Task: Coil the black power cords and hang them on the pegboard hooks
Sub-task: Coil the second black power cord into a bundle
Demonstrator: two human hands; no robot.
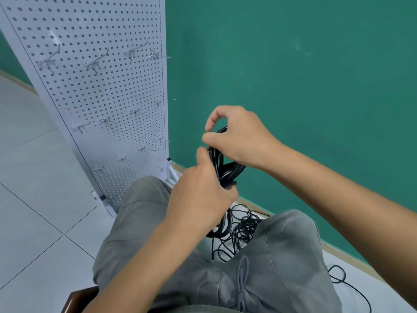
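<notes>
White pegboard (94,98) with bare metal hooks (93,64) stands at left. At centre, the left hand (198,199) grips a coiled black power cord (222,166) above the lap; the right hand (237,136) pinches its top loop. Tangled loose cords (243,229) lie on the floor between the knees.

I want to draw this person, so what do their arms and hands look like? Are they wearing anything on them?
Both arms are bare right to the picture's edge, with no sleeves showing. The left hand and right hand wear no gloves, and no rings, watch or bracelets show. Lower down, the person wears grey trousers with a drawstring.
</notes>
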